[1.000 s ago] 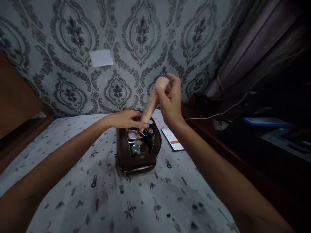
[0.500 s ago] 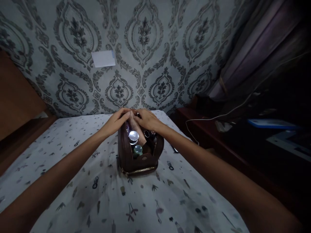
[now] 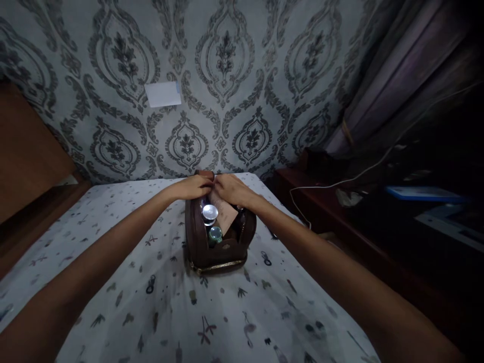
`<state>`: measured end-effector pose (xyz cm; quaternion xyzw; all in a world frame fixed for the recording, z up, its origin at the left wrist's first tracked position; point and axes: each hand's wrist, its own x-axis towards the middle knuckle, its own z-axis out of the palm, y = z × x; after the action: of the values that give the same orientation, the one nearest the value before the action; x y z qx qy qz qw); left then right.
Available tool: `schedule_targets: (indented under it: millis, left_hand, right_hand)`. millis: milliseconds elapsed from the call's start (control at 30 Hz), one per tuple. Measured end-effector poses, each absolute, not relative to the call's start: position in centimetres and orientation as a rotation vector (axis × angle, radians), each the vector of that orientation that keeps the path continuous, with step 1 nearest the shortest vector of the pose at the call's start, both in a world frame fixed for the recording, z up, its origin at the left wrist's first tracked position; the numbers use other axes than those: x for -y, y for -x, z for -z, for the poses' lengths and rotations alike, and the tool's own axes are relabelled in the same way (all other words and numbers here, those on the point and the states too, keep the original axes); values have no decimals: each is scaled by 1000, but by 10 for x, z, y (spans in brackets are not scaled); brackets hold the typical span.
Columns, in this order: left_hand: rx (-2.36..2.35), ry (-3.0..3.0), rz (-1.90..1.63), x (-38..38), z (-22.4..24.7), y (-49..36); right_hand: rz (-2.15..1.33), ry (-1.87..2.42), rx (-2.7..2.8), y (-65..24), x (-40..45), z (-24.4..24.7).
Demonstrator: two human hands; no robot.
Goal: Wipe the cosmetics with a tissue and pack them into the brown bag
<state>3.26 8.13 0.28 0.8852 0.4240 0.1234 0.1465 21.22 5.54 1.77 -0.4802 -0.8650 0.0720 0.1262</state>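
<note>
Below the patterned wall (image 3: 249,108), a printed white sheet (image 3: 124,292) carries the brown bag (image 3: 217,254), which stands upright with its unzipped mouth towards the wearer, probably so that both arms can reach in from above. Both hands meet at its far end: the left hand (image 3: 192,187) bends its fingers over the rim, seemingly to steady the wall of the bag, while the right hand (image 3: 231,189) curls down opposite. Between and just below them lies the beige tube (image 3: 227,219), slanted inside the mouth, its far end under the fingers; whether they pinch it or only press it, I cannot tell. Nearer the wearer, beyond the fingers' touch, sit a round pale lid (image 3: 209,212) and a smaller green-rimmed container (image 3: 215,234), perhaps packed close to keep everything upright.
</note>
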Motion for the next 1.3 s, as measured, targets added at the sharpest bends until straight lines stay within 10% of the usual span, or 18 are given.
schedule_targets:
  millis: [333, 600, 1300]
  left_hand:
    - [-1263, -2217, -1162, -3, 18, -28]
    - [-1225, -2510, -846, 38, 18, -39]
    - [-1067, -2795, -1268, 60, -60, -47]
  right_hand:
    - [-345, 975, 2149, -243, -9, -3]
    - [212, 1087, 2238, -238, 14, 34]
    - [18, 1075, 2248, -246, 13, 32]
